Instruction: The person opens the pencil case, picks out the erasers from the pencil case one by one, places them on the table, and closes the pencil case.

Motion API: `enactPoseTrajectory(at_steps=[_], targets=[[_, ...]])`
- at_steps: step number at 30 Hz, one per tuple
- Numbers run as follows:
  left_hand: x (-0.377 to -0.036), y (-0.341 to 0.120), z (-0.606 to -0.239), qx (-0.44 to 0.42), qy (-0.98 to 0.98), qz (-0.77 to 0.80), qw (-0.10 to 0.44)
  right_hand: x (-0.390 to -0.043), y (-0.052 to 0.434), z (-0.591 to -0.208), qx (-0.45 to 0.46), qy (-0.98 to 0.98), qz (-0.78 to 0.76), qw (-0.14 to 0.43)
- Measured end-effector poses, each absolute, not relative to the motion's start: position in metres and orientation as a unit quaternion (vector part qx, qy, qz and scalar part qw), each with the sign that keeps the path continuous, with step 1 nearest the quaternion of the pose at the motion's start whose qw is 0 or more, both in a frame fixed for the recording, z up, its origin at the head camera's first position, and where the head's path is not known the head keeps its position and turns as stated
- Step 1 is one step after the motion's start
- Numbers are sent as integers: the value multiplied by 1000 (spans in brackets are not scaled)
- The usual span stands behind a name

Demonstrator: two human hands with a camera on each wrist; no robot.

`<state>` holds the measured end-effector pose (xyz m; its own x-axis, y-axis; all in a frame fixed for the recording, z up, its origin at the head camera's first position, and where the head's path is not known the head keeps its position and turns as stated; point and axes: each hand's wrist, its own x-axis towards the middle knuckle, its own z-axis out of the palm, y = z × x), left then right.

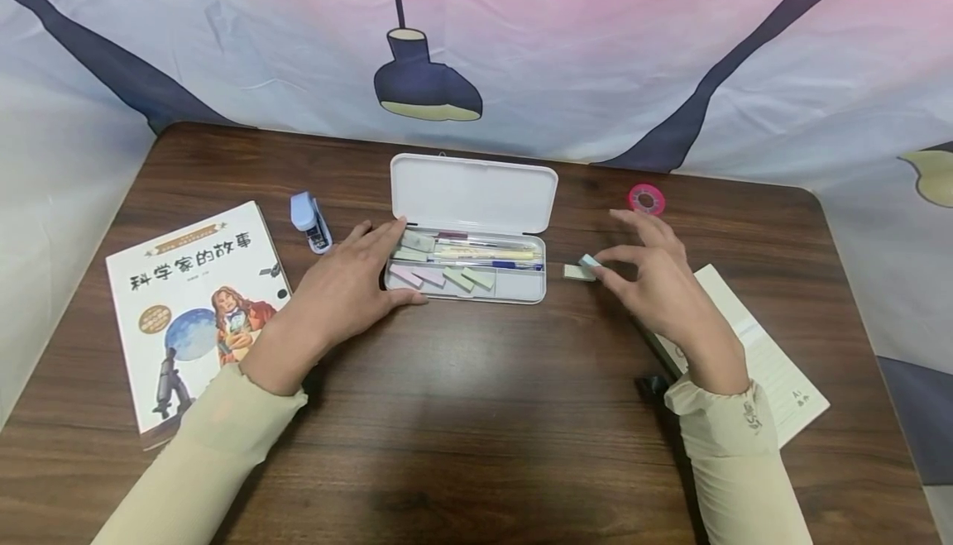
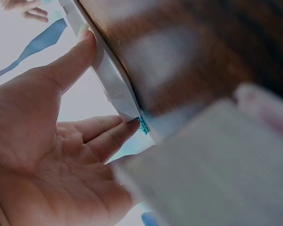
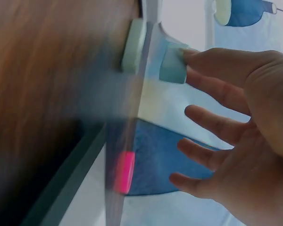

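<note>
A white pencil case lies with its lid raised at the back. My left hand grips its left end, thumb at the front edge and fingertips by the hinge side, as the left wrist view also shows. Pens and pale erasers fill the rear section; pink erasers and green erasers lie in the front one. Between thumb and forefinger my right hand pinches a small light blue eraser, its other fingers spread. Just beneath, a pale green eraser lies on the table.
A blue stapler and a picture-covered book are on the left. At the back right lies a pink tape roll. An open notebook is partly under my right forearm. A printed curtain hangs behind the table.
</note>
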<state>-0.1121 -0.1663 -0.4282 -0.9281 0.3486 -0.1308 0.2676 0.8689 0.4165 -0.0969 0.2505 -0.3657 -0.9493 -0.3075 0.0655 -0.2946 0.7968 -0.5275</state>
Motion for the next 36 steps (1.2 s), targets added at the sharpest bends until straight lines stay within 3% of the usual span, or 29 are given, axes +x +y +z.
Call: enactPoseTrajectory(at_steps=[14,25,36], targets=[[-101,-154,-391,154,960,202,121,-95,273,-373,-135,965,-221,40],[-97,-147,-373,147,960,192,142,-98,281,-385,-190,955,-227,-34],[-97,-147,-373,149,960,192,139,-97,281,-384,-188,955,-226,-28]])
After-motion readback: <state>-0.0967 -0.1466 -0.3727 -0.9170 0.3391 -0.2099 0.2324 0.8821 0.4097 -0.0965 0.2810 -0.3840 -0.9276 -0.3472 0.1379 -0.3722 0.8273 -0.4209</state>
